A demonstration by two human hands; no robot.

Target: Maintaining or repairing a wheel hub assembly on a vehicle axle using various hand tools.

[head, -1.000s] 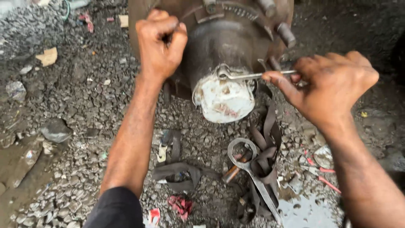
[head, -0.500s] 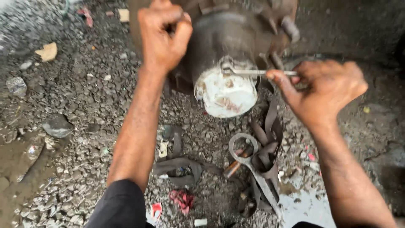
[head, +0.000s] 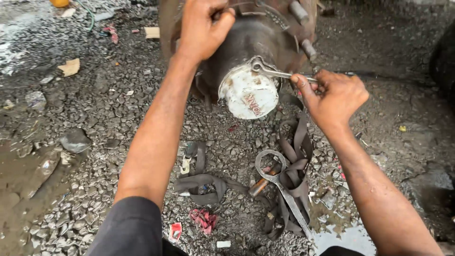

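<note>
Wet gravel ground (head: 71, 189), littered with scraps, is lying under everything. Nearest, a big ring spanner (head: 279, 185) and dark rubber straps (head: 294, 156) are resting on the stones. Beyond them, the right hand (head: 332, 97) is closing its fingers around the shank of a small wrench (head: 279, 73), whose ring end is sitting on a bolt at the rim of the white hub cap (head: 249, 95). Farther up, the left hand (head: 201, 31) is gripping the rusty wheel hub (head: 256, 33). Likely risk: the wrench slipping off the greasy bolt, throwing knuckles against metal.
</note>
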